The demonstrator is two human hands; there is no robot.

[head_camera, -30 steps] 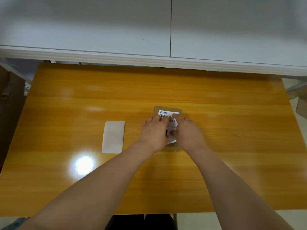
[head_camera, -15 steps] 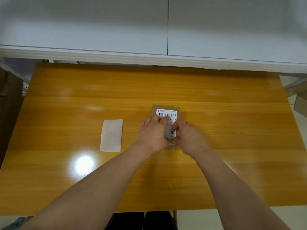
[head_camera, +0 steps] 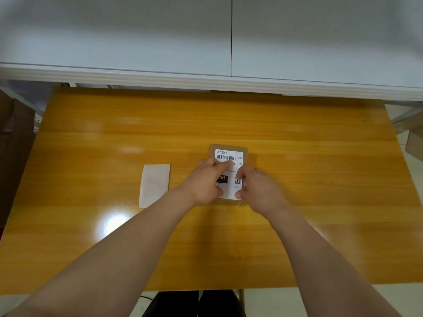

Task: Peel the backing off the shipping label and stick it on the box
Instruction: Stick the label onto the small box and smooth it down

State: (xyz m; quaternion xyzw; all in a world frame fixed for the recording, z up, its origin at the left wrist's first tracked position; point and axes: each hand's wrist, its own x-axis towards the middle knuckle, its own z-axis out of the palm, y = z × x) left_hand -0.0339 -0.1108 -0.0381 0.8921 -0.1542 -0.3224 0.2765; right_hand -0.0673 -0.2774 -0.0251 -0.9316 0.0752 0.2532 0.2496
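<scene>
At the far left edge we see brown cardboard (head_camera: 11,138) standing beside the glossy orange wooden table (head_camera: 297,225), partly cut off by the frame. On the table's left half lies the blank white rectangular backing sheet (head_camera: 155,185), flat and apart from everything else; a bright glare sits on the wood just in front of it. Nothing else rests on the tabletop, so we have open wood on every side of the work, widest to the right and toward the near edge. Along the far edge runs a white ledge below pale grey panels (head_camera: 160,35), which closes off the space behind.

Near the table's middle sits the small flat brown cardboard box (head_camera: 249,149), lying flat. The white shipping label (head_camera: 232,170) lies on its top face, leaving a thin brown margin at the far and right sides. We can read a barcode along the far end, digits below it, a black block partly covered, and a small QR code toward the right.

Our left hand (head_camera: 203,181) rests on the label's left part, fingers laid flat with the forefinger stretched onto the barcode line, pressing down and gripping nothing. Our right hand (head_camera: 261,191) is at the label's right edge, fingers curled; motion blur keeps us from telling whether it presses or pinches.
</scene>
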